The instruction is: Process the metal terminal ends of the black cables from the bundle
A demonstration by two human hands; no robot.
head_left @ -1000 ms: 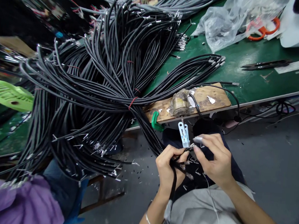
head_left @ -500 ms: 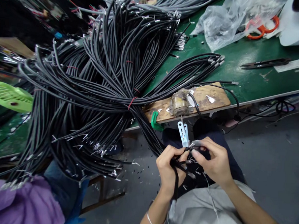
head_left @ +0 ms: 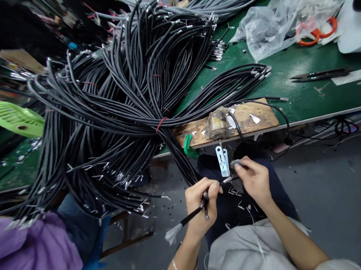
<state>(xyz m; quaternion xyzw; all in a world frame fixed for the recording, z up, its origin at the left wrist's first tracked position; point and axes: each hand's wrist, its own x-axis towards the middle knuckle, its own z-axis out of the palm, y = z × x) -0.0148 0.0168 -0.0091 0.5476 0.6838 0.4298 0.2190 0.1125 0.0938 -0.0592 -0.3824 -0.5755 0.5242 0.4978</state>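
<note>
My left hand (head_left: 201, 203) is closed around the ends of several black cables (head_left: 182, 159) from the tied bundle. A black length with a frayed white tuft (head_left: 172, 234) sticks out below that hand. One cable end with bare silvery wire (head_left: 227, 180) points right from its fingertips. Just beside it, my right hand (head_left: 256, 182) pinches a small grey piece (head_left: 236, 163) that I cannot identify. A light blue clothespin (head_left: 222, 161) hangs just above the wire end, on the shaft of a small tape-wrapped motor (head_left: 218, 124).
The motor sits on a wooden board (head_left: 263, 113), with a green clamp (head_left: 190, 147) at its edge. Piled cables (head_left: 124, 95) cover the left of the green table (head_left: 297, 64). Orange-handled scissors (head_left: 316, 33), black snips (head_left: 321, 75) and a purple-clothed person (head_left: 30, 244) are nearby.
My left hand has turned and moved slightly left, swinging the white tuft out to the left. My right hand has drawn up a little, apart from the left fingers.
</note>
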